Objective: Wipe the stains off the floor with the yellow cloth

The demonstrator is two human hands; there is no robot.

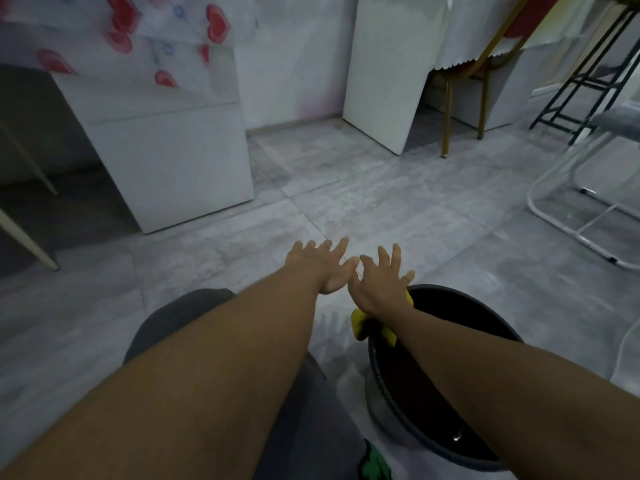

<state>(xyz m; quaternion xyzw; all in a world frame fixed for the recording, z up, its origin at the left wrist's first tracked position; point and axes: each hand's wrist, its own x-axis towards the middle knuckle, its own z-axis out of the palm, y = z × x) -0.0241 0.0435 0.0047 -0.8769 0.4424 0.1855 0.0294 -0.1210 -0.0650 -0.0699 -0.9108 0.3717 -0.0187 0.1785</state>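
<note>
Both my arms stretch forward over the grey tiled floor [398, 209]. My left hand [322, 265] is spread flat with fingers apart and holds nothing. Beside it my right hand [381, 282] is also spread, fingers apart, above the near rim of a dark bucket [485, 313]. The yellow cloth [360, 323] is draped over that rim, partly hidden under my right wrist. I cannot tell whether the hand touches it. No distinct stain shows on the tiles.
A white cabinet [166, 150] under a heart-patterned cloth stands at the left, a white panel [381, 81] at the back. Chair legs [446, 116], a black frame [581, 77] and a white tubular stool frame [571, 216] are on the right. My knee [166, 323] is below.
</note>
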